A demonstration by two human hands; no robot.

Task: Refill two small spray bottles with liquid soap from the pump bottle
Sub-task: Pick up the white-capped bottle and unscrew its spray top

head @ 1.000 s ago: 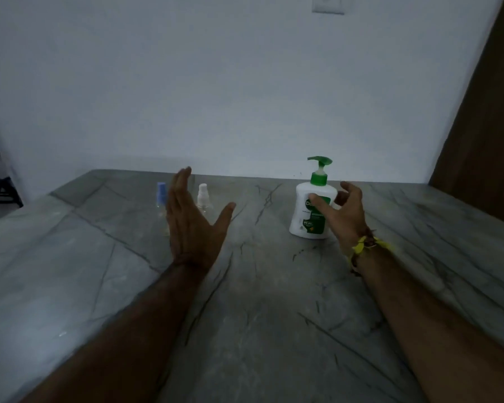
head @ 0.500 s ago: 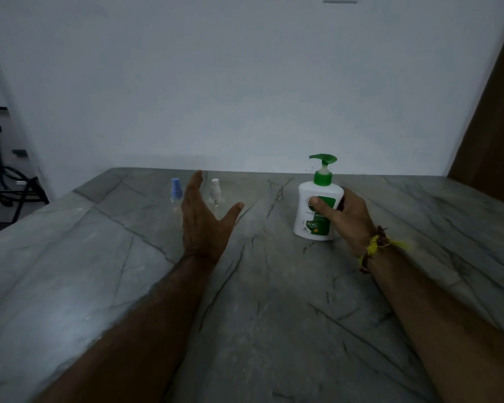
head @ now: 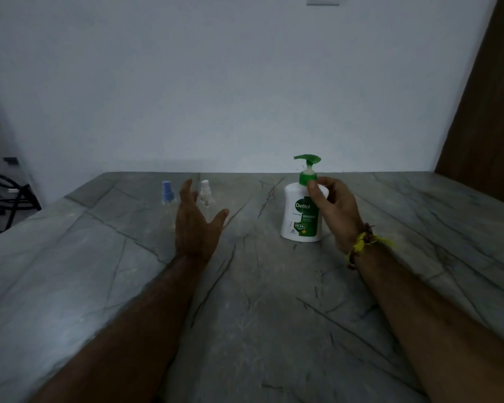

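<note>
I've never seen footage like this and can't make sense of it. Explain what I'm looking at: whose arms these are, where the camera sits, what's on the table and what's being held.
There is no machine here. A person wears a camera on the head, looking forward and down, so the two bare arms are their own. The table is grey stone against a white wall. On it stand a white soap bottle with a green pump, and farther left two small spray bottles, one blue-capped, one white-capped. The right hand, with a yellow thread at the wrist, pinches the pump's green collar. The left hand is open in front of the spray bottles and holds nothing.
</note>
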